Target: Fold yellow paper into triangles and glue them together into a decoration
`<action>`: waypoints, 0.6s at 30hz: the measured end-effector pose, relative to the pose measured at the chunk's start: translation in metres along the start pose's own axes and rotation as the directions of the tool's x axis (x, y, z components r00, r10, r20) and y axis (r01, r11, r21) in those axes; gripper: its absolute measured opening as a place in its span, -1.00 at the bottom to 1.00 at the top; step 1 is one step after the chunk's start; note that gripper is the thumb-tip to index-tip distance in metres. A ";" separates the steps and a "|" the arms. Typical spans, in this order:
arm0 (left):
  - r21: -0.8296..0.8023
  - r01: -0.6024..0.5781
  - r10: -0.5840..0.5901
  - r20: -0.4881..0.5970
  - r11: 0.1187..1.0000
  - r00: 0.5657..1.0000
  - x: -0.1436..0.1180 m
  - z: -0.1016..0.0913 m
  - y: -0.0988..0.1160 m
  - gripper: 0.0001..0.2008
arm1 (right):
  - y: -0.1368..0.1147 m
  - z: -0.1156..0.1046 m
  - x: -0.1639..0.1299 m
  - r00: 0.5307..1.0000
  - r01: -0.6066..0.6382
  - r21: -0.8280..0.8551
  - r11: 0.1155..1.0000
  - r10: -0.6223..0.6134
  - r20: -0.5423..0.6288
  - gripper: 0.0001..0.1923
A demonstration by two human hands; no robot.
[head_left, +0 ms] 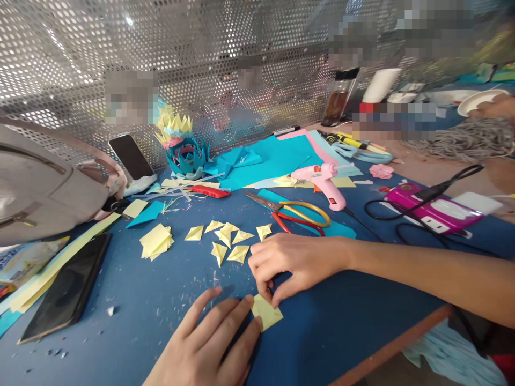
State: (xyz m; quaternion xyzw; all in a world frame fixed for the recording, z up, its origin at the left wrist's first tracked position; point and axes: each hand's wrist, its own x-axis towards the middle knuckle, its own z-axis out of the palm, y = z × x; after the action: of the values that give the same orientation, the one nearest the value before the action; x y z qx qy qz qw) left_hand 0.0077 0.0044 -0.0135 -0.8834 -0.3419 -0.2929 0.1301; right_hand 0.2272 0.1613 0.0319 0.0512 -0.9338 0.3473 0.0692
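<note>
Paper sq (pixel 269 316) lies btwn L fingers (pixel 244 344), loosely spread, tips at edge, & R fingers (pixel 261 275), curled, can't tell if pinching.

readable text: none | plastic packet (pixel 34 260), left edge: dark lettering on its front, too blurred to make out | numbers: none legible

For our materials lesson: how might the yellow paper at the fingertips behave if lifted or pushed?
The paper is probably light and floppy, looking thin. It would likely hold a crease, as the folded pieces nearby do. Lying on the table, it might slide easily if pushed.
</note>
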 end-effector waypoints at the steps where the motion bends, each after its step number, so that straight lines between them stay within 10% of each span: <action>1: -0.001 -0.002 0.002 0.000 1.000 1.000 0.000 0.000 0.000 -0.69 | -0.001 0.001 0.000 1.000 -0.002 -0.004 1.000 0.002 -0.004 -0.76; 13: 0.093 -0.180 0.153 0.247 0.979 0.957 0.011 -0.014 -0.004 -0.56 | -0.002 0.004 0.000 0.995 -0.069 0.036 0.997 0.071 -0.065 -0.83; 16: 0.102 -0.049 0.039 0.095 0.994 0.995 0.012 -0.015 -0.006 -0.51 | -0.003 0.004 0.000 0.991 -0.102 -0.017 0.995 0.100 -0.092 -0.84; 18: 0.084 -0.175 0.149 0.252 0.981 0.956 0.010 -0.013 -0.005 -0.54 | -0.003 0.004 0.000 0.988 -0.117 -0.040 0.992 0.112 -0.105 -0.84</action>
State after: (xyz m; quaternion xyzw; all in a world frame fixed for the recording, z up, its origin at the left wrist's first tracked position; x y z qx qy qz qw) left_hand 0.0049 0.0073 0.0028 -0.9297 -0.2969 -0.1517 0.1568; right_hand 0.2274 0.1558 0.0309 -0.0219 -0.9382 0.3312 0.0980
